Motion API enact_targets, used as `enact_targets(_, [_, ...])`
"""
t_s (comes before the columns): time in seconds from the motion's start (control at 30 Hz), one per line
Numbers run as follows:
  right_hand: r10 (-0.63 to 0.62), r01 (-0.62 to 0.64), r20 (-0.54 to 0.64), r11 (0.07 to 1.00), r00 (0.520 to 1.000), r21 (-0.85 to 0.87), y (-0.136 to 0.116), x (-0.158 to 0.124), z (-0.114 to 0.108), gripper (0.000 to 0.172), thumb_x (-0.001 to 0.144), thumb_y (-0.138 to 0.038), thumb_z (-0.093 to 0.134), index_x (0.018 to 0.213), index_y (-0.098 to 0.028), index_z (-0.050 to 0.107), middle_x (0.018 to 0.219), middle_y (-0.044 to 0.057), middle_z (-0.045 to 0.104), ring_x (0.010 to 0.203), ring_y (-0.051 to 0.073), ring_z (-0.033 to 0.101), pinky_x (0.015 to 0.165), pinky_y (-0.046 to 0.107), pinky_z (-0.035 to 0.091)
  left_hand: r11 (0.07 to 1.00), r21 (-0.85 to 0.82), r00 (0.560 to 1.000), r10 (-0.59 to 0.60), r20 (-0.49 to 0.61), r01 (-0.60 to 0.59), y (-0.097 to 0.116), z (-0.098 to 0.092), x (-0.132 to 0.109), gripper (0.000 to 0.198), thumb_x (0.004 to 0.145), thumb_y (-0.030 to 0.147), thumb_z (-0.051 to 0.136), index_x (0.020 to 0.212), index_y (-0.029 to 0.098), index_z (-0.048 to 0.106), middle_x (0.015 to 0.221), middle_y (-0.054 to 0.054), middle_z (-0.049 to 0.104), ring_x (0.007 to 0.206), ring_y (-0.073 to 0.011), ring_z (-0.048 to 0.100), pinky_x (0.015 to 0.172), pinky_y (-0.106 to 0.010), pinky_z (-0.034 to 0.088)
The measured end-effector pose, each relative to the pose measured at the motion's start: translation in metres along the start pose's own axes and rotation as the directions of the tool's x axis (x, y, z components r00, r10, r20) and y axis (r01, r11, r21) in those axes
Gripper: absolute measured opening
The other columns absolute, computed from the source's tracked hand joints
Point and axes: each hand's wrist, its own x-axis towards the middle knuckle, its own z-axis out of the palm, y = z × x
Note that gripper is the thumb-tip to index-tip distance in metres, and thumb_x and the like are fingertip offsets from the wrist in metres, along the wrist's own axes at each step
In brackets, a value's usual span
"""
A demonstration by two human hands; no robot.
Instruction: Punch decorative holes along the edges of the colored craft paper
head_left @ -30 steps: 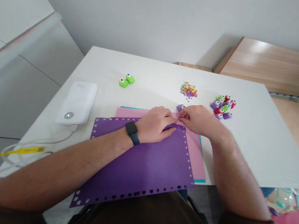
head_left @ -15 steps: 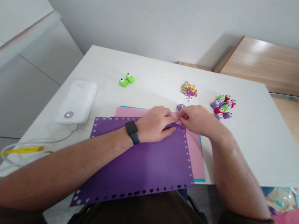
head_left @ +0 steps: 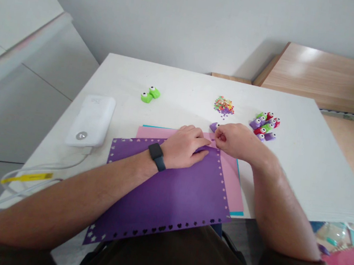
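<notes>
- Head view: we are resting our left hand flat, palm down and fingers spread loosely, on the far right corner of the purple sheet, pinning it to the table.
- We are curling our right hand just beyond that corner, thumb and forefinger pinched together; whether anything is sitting between them we cannot tell.
- Compared with a second ago, our right hand is sitting slightly farther from our left hand, so the fingertips are no longer meeting over the corner; the sheet itself is lying where it was.
- A small purple punch is standing just beside our right hand, partly hidden by it.
- The purple sheet, its edges lined with punched stars and hearts, is lying on a pink sheet, which is covering a teal one.
- Farther out we are listing: a heap of punched confetti, a cluster of small punches, a green pair of punches, a white device with its cable.
- Nothing is crowding the worked corner.
</notes>
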Motion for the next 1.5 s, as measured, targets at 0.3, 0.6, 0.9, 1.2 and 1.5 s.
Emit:
enact_targets(0.3, [-0.021, 0.021, -0.006, 0.998, 1.000, 0.055, -0.003, 0.001, -0.001, 0.022, 0.090, -0.026, 0.059, 0.094, -0.021, 0.080, 0.088, 0.004, 0.080, 0.081, 0.022, 0.071, 0.075, 0.031, 0.044, 1.000, 0.002, 1.000, 0.002, -0.001, -0.002, 0.000, 0.001, 0.000, 0.029, 0.099, 0.035, 0.059, 0.119, 0.020, 0.072, 0.106, -0.010, 0.066, 0.101, -0.0256, 0.058, 0.093, -0.043, 0.046])
enact_targets(0.6, [-0.028, 0.028, 0.008, 0.997, 1.000, 0.077, -0.003, 0.003, 0.004, 0.023, 0.088, -0.020, 0.055, 0.091, -0.021, 0.078, 0.085, 0.004, 0.078, 0.079, 0.020, 0.068, 0.073, 0.031, 0.041, 1.000, 0.009, 1.000, 0.008, -0.014, -0.007, 0.000, 0.001, 0.000, 0.029, 0.099, 0.035, 0.058, 0.119, 0.020, 0.072, 0.106, -0.010, 0.067, 0.101, -0.0255, 0.058, 0.092, -0.043, 0.046])
enact_targets(0.9, [-0.037, 0.036, 0.014, 0.998, 0.999, 0.046, -0.003, 0.003, 0.005, 0.021, 0.088, -0.022, 0.055, 0.091, -0.021, 0.076, 0.083, 0.005, 0.076, 0.075, 0.020, 0.064, 0.070, 0.031, 0.038, 1.000, 0.016, 1.000, 0.009, -0.006, -0.009, 0.000, 0.001, 0.000, 0.029, 0.099, 0.036, 0.058, 0.118, 0.020, 0.072, 0.106, -0.010, 0.067, 0.101, -0.0258, 0.058, 0.092, -0.044, 0.046])
enact_targets(1.2, [0.002, -0.001, 0.030, 1.000, 1.000, -0.031, -0.007, 0.001, 0.003, 0.022, 0.089, -0.027, 0.055, 0.092, -0.019, 0.075, 0.088, 0.009, 0.076, 0.079, 0.022, 0.066, 0.069, 0.033, 0.037, 1.000, 0.015, 1.000, 0.012, -0.006, -0.012, -0.001, 0.001, 0.001, 0.028, 0.099, 0.035, 0.058, 0.117, 0.020, 0.072, 0.105, -0.010, 0.067, 0.101, -0.0256, 0.058, 0.091, -0.043, 0.046])
enact_targets(1.5, [-0.018, 0.022, -0.045, 0.997, 0.999, 0.076, 0.004, -0.003, -0.005, 0.022, 0.085, -0.019, 0.057, 0.089, -0.021, 0.079, 0.082, 0.003, 0.077, 0.076, 0.018, 0.068, 0.074, 0.030, 0.045, 1.000, 0.014, 1.000, 0.003, -0.001, -0.003, -0.001, 0.001, 0.000, 0.031, 0.099, 0.038, 0.058, 0.119, 0.019, 0.072, 0.106, -0.010, 0.066, 0.101, -0.0258, 0.058, 0.092, -0.043, 0.046])
